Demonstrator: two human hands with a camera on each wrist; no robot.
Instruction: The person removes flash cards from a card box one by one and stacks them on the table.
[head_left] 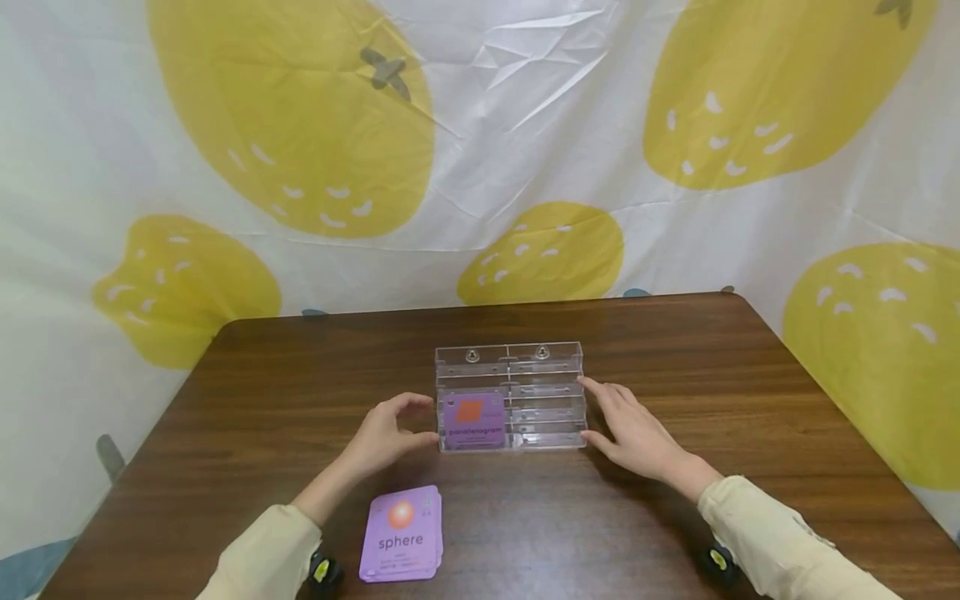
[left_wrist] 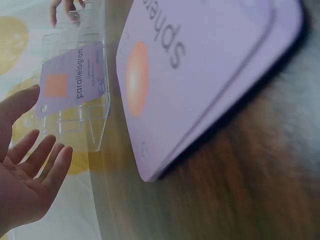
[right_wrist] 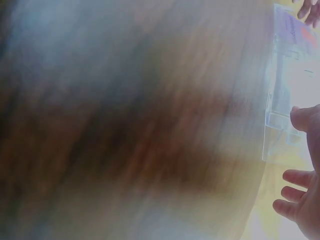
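A clear acrylic tiered card holder [head_left: 546, 417] stands on the table, two columns wide. In its lower left pocket leans a purple card reading "parallelogram" [head_left: 476, 422]. My left hand [head_left: 384, 433] is at the holder's left side, thumb and fingers spread apart, with the fingertips right at its edge. On the opposite side, my right hand [head_left: 634, 427] has its thumb near the lower corner and a finger higher up the side. Closer to me, beside the left forearm, lies a stack of purple cards [head_left: 402, 535] topped by "sphere". The left wrist view shows these cards [left_wrist: 175, 60] large and near.
The brown wooden table [head_left: 540, 525] has rounded far corners. Behind it hangs a white cloth [head_left: 525, 158] printed with yellow fruit. Dark wrist devices [head_left: 324, 573] sit under the cream sleeves [head_left: 262, 554].
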